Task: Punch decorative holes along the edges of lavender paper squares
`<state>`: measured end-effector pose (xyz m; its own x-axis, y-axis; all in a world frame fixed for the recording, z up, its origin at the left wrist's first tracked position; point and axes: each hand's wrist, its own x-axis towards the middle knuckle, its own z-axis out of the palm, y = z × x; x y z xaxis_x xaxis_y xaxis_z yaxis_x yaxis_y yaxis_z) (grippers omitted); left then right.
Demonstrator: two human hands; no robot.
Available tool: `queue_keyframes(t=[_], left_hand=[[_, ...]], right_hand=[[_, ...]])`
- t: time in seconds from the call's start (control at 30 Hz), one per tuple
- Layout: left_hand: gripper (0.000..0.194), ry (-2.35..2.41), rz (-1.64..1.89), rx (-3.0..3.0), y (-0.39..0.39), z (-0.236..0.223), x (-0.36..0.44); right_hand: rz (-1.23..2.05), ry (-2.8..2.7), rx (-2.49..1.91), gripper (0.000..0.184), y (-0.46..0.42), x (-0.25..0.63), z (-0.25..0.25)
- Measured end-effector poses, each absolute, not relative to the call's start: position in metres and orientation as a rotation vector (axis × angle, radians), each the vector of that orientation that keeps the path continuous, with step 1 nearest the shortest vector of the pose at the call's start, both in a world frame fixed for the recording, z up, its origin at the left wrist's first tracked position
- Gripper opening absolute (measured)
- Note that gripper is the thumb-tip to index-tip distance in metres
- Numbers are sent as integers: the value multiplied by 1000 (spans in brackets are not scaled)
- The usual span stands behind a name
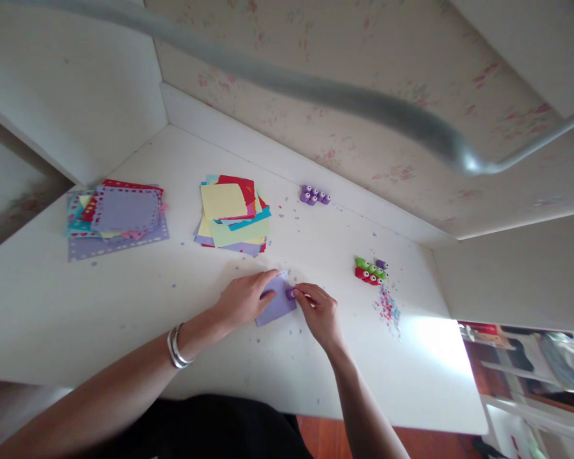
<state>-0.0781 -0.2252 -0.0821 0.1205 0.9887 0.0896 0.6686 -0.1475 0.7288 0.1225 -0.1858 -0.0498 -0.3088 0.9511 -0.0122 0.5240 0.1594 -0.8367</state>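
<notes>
A light purple sheet of paper (278,310) lies tilted at the middle of the desk. My left hand (245,297) grips its left side, thumb on top and fingers over the far edge. Small gaps show along that far edge. At the sheet's right edge sits a small purple craft paper punch (289,293), pinched in the fingertips of my right hand (319,311). The underside of the punch is hidden. Tiny purple paper bits lie around the sheet.
Behind my left hand is a stack of coloured paper (224,203); farther left, a pile of edge-punched sheets (127,210). Purple punches (314,195) stand near the wall, green and red punches (370,271) at right beside a confetti heap (389,309). A blurred grey bar (316,89) crosses above.
</notes>
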Motion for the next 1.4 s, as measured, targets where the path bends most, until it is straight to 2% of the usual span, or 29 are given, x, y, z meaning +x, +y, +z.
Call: queue_keyframes(t=[1.1,1.4], left_hand=[[42,1609,770,1853,-226,-81,-77],[42,1628,770,1884,-226,-80,-76]], right_hand=[[1074,-1962,-1415,20,-182,120,-43],[641,-2131,-1353,17,-179,119,-60]])
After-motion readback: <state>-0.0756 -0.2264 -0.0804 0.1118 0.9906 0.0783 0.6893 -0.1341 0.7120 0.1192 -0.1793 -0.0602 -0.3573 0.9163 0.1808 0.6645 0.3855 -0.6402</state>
